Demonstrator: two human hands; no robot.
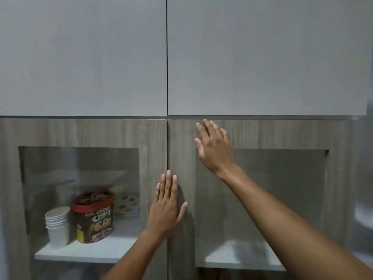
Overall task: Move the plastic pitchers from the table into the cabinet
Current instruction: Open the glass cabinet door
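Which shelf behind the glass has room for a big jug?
The right shelf, behind the right glass door, looks bare. The left shelf is crowded: a stack of paper cups, a cereal tub and a spotted box fill much of it. Both doors look shut, with the left hand and right hand flat on them.

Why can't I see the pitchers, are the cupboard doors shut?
Shut. Both glass-front doors meet flush at the middle seam, with the left hand and right hand flat on them. No pitchers show behind the glass.
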